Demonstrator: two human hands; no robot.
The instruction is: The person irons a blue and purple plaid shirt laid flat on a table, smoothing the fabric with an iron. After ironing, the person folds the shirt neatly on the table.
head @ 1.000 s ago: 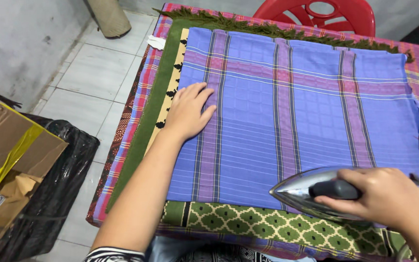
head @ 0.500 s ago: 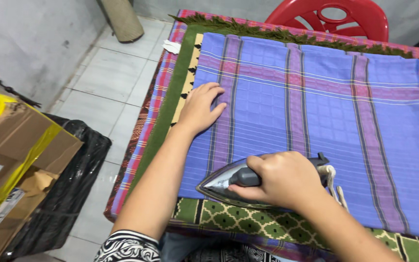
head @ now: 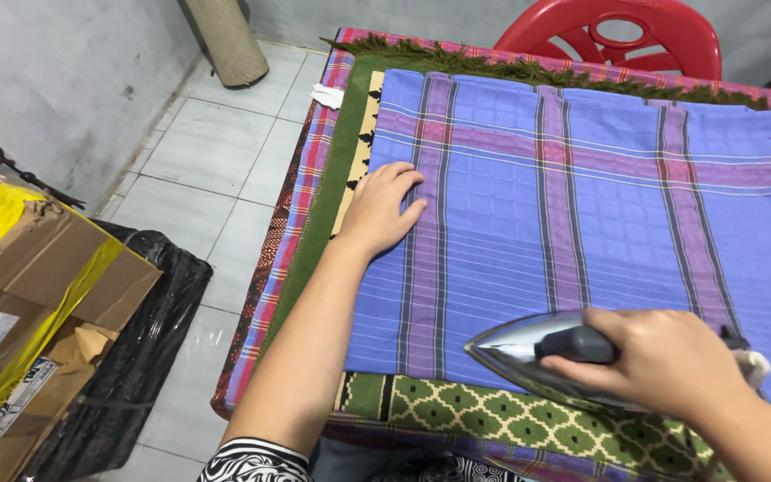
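A blue and purple plaid cloth (head: 582, 205) lies flat over layered mats on a table. My left hand (head: 381, 210) presses flat on the cloth's left edge, fingers spread. My right hand (head: 662, 361) grips the dark handle of a shiny metal iron (head: 528, 353), which rests on the cloth's near edge with its tip pointing left. A corded end shows behind my right hand.
A green patterned mat (head: 493, 415) and a pink striped cloth (head: 292, 205) lie under the plaid one. A red plastic chair (head: 617, 31) stands beyond the table. A cardboard box (head: 20, 303) and a black plastic bag (head: 136, 348) sit on the tiled floor to the left.
The iron slid left along the cloth's near edge, then back to the right. My left hand stayed pressed on the cloth's left edge.
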